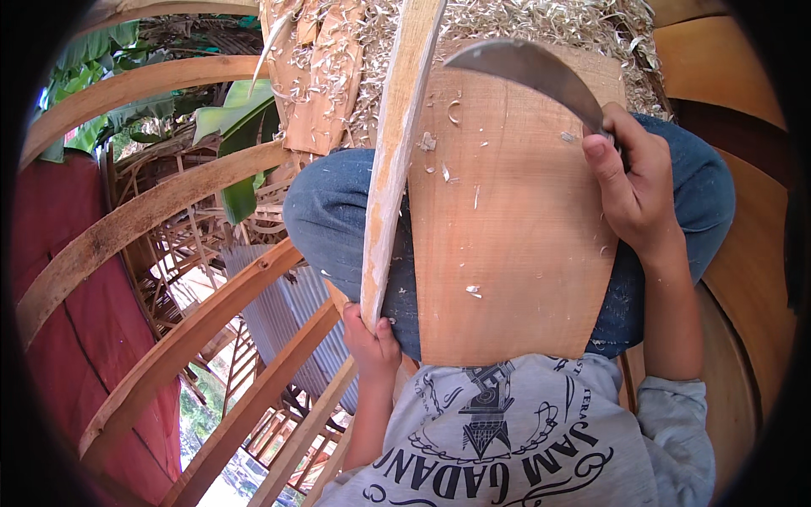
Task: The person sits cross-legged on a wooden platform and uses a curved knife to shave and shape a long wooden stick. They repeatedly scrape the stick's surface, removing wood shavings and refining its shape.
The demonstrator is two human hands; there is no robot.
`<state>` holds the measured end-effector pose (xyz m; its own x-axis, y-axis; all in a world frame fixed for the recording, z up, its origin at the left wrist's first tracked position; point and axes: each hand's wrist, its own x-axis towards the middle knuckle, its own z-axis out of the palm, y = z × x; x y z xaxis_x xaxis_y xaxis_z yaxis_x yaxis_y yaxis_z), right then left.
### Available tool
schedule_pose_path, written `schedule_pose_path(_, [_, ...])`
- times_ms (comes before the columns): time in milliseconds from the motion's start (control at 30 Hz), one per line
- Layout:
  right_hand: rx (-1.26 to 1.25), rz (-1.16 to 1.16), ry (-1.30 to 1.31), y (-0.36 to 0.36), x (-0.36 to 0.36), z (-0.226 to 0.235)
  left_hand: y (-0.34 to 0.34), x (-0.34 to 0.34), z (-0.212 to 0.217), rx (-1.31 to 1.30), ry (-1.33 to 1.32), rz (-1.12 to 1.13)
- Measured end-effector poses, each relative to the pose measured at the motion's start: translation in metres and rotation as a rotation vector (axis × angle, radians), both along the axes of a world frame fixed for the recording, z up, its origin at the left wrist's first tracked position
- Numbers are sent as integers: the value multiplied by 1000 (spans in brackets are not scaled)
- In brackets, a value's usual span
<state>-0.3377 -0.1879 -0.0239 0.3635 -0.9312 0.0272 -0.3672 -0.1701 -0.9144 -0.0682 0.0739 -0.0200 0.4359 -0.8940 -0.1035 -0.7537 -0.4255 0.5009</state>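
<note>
My left hand [370, 348] is closed round the near end of a long, squared wooden strip [397, 139], which slants up and away past the top of the view. Its faces are partly pale and partly yellowish. My right hand [629, 177] grips a sickle-like curved knife [536, 74]; the handle is mostly hidden in the fist. The grey blade arcs leftward, its tip close to the strip with a gap visible between them. Across my lap lies a broad, flat wooden board [515, 228] with a few loose shavings on it.
Curled wood shavings [549, 19] pile up beyond the board. At the far left lie wooden pieces [334, 84]. Curved wooden ribs [160, 186] run along the left, with banana leaves [241, 110], corrugated sheeting [287, 304] and a red panel [84, 321] outside. Curved planks [718, 68] rise at right.
</note>
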Motion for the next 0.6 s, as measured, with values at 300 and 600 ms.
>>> schedule_pose_path(300, [-222, 26, 243, 6, 34, 25, -1, 16, -10, -76, 117, -27])
schedule_pose_path(600, [-370, -52, 424, -19, 47, 45, 10, 35, -23, -80, 219, 40])
